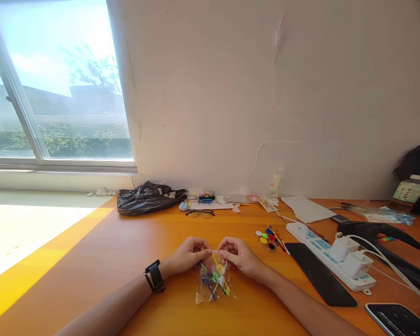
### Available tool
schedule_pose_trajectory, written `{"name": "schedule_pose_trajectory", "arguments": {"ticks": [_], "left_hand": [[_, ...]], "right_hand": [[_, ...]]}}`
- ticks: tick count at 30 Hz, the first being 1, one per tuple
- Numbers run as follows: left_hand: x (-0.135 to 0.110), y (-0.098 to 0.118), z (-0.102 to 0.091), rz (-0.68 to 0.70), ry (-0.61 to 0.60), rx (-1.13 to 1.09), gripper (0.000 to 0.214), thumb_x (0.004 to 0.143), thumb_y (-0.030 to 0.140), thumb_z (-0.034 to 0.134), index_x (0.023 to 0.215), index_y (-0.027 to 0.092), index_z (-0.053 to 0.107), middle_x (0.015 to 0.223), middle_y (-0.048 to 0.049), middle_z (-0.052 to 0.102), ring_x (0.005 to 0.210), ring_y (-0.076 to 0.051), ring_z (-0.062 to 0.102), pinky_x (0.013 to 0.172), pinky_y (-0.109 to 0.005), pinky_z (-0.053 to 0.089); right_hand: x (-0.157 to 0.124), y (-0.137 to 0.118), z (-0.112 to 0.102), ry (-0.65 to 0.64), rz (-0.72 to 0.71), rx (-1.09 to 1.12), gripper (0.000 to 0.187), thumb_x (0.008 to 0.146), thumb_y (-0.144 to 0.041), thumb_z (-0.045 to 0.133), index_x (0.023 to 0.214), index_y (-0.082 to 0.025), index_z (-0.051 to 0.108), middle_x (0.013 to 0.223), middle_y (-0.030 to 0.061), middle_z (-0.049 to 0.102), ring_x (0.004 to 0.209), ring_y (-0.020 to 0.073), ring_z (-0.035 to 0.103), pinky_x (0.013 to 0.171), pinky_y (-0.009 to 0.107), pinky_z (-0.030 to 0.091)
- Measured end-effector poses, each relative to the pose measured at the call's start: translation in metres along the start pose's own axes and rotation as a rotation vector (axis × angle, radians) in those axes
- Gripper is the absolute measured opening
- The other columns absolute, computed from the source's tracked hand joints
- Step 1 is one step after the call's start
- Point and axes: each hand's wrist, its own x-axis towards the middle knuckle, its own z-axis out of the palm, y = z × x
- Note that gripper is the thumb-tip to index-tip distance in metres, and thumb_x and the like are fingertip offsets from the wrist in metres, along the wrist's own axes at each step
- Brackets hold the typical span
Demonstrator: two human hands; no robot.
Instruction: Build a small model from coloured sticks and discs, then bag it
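A clear plastic bag [215,284] hangs between my two hands, low in the middle of the view. Inside it are several small coloured sticks and round pieces in blue, green, yellow, red and white. My left hand [191,254], with a dark watch [155,275] on its wrist, pinches the bag's top edge on the left. The same edge is pinched on the right by my right hand [240,256]. To the right of my right hand, several loose coloured discs [263,241] and thin sticks [278,238] lie on the table.
A white power strip [331,254] with plugged-in chargers and a dark phone-like slab [318,273] lie at right. Another device [397,319] is at the lower right corner. Along the wall are a black plastic bag [147,198], glasses [200,213], a bottle [276,183] and paper [307,209].
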Motion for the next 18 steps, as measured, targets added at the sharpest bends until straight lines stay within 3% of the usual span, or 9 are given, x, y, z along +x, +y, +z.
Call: {"name": "schedule_pose_trajectory", "arguments": {"ticks": [9,18], "left_hand": [[0.0009,-0.0036,0.0014,0.021,0.019,0.017,0.052,0.089,0.061,0.061,0.081,0.011,0.069,0.073,-0.0053,0.07,0.063,-0.013,0.057,0.059,-0.023,0.042],[-0.0002,-0.0025,0.0023,0.042,0.022,0.059,0.046,0.092,0.055,0.06,0.08,0.012,0.068,0.074,-0.006,0.072,0.062,-0.013,0.058,0.057,-0.022,0.04]], "right_hand": [[0.0001,-0.0038,0.0016,-0.028,0.039,0.039,0.044,0.089,-0.061,0.065,0.081,-0.018,0.059,0.059,-0.0036,0.055,0.05,0.0112,0.049,0.048,0.023,0.037],[0.0002,-0.0018,-0.0018,-0.028,0.011,-0.013,0.039,0.084,-0.054,0.075,0.085,-0.017,0.063,0.07,-0.0002,0.062,0.06,0.0127,0.054,0.055,0.024,0.042]]}}
